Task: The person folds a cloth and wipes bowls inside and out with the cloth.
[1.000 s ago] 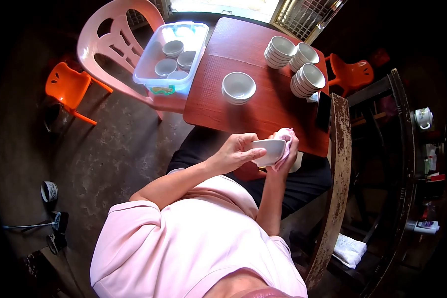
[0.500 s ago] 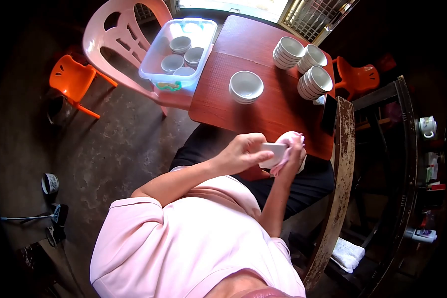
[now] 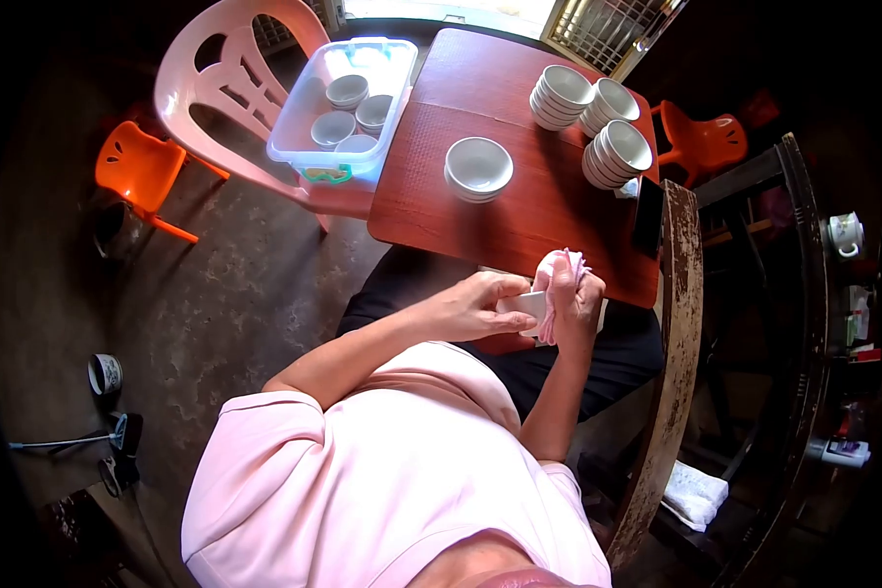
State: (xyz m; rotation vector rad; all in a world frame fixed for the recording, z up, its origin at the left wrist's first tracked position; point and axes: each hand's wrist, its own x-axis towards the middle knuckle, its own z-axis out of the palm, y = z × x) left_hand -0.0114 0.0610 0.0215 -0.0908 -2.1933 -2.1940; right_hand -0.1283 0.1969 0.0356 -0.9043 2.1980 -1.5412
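Note:
A white bowl (image 3: 525, 306) is held between my two hands, above my lap at the table's front edge. My left hand (image 3: 482, 306) pinches its left side between thumb and fingers. On the other side, my right hand (image 3: 578, 299) grips a pink cloth (image 3: 550, 318) pressed around the bowl's right side and rim. The cloth and fingers hide part of the bowl. Beyond my hands, a short stack of white bowls (image 3: 478, 169) stands on the red table (image 3: 436, 211). Three taller bowl stacks (image 3: 617, 154) are at its back right.
A clear plastic bin (image 3: 284, 127) with several white bowls rests on a pink chair (image 3: 191, 93) left of the table. Orange chairs (image 3: 137, 171) stand on both sides. A worn wooden chair back (image 3: 674, 323) rises close on my right. A dark object (image 3: 648, 216) lies at the table's right edge.
The bowl has turned in my hands, and the cloth has shifted around its rim. My right hand's fingers have moved over the cloth. The camera view has shifted slightly.

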